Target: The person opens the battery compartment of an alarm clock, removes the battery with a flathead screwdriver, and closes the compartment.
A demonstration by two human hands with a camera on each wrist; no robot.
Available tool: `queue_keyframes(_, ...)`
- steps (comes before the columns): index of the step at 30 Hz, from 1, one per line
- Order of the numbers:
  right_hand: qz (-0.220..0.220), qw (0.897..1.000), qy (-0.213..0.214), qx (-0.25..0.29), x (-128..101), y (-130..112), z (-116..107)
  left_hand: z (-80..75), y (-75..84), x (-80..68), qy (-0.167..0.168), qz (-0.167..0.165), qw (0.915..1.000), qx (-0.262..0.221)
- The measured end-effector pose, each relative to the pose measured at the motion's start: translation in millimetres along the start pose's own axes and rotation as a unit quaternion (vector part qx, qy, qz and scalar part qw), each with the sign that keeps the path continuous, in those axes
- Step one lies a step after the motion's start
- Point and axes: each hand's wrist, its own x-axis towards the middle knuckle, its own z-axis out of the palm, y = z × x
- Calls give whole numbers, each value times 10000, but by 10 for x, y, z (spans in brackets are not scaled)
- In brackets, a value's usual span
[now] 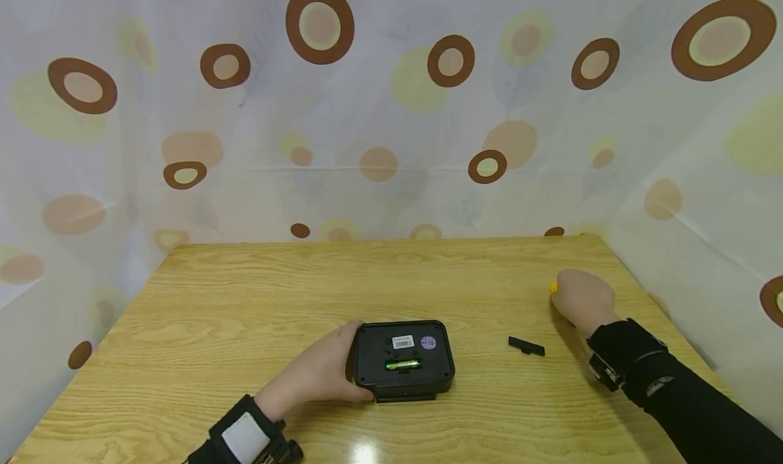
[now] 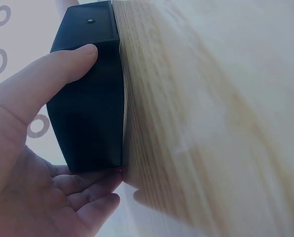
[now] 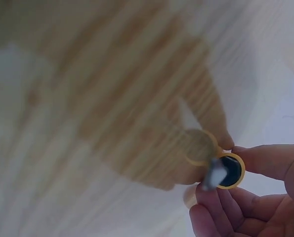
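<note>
My left hand [image 1: 333, 365] grips the left side of a black box-shaped device [image 1: 404, 379], thumb on its near side. A green battery [image 1: 402, 365] lies in a slot in its upward face, below a barcode label [image 1: 403, 342] and a round purple sticker [image 1: 428, 342]. Over the table's right side, my right hand [image 1: 584, 297] pinches a small yellow-rimmed round thing [image 3: 231, 170] between thumb and fingers. It has a dark middle and a blurred grey part in front; its exact kind I cannot tell. From above, only a yellow bit [image 1: 553, 288] of it shows.
A narrow black battery cover [image 1: 526, 346] with a small tab lies on the wooden table [image 1: 293, 280], between the device and my right hand. A patterned curtain [image 1: 379, 111] stands behind the table and along its sides.
</note>
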Motion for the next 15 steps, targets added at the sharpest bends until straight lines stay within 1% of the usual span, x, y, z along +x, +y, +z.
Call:
queue_keyframes(6, 63, 10000, 54, 32, 3, 20, 17, 10, 0, 3, 27, -18, 10000, 26)
queue_keyframes(11, 143, 9999, -23, 83, 9, 16, 18, 13, 2, 0, 32, -21, 10000, -6)
queue_keyframes(15, 75, 9999, -50, 143, -9, 23, 9, 16, 1, 0, 53, -48, 10000, 52)
